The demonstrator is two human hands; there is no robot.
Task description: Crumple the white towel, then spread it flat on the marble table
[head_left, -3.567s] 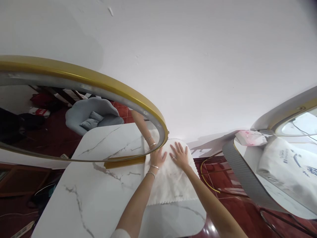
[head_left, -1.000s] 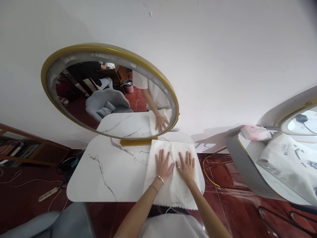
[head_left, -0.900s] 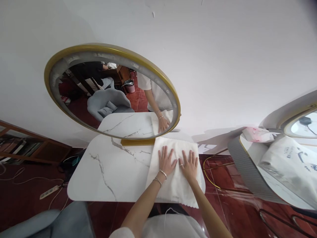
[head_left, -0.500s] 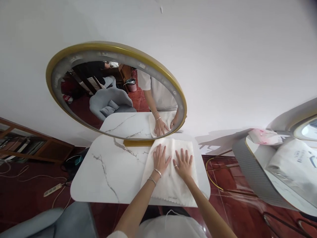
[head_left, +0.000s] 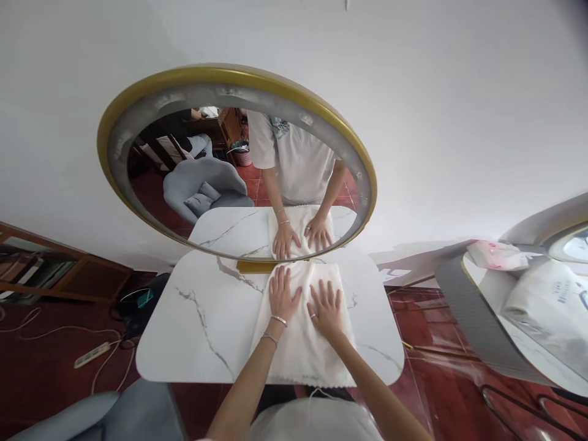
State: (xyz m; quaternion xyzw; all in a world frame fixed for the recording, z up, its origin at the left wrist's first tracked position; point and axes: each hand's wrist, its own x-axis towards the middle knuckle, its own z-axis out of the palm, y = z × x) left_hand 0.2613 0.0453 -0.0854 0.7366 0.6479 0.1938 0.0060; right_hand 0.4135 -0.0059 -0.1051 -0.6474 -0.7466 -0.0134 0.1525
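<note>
White cloth (head_left: pixel 307 350), scallop-edged, lies creased beneath hands (head_left: pixel 282 301) (head_left: pixel 327 312).

- No word, brand or number can be read clearly.
- White fabric piece (head_left: pixel 546 300) on the right-hand table (head_left: pixel 468 306), reaching its right edge: small dark characters beside a thick blue stroke, too blurred to read.
- Packet (head_left: pixel 498 254) at that table's far left corner: pinkish-red marks, no legible letters.
- Shirt (head_left: pixel 301 162) reflected in the mirror (head_left: pixel 239 162): a blue-grey chest print, wording indistinct.
</note>
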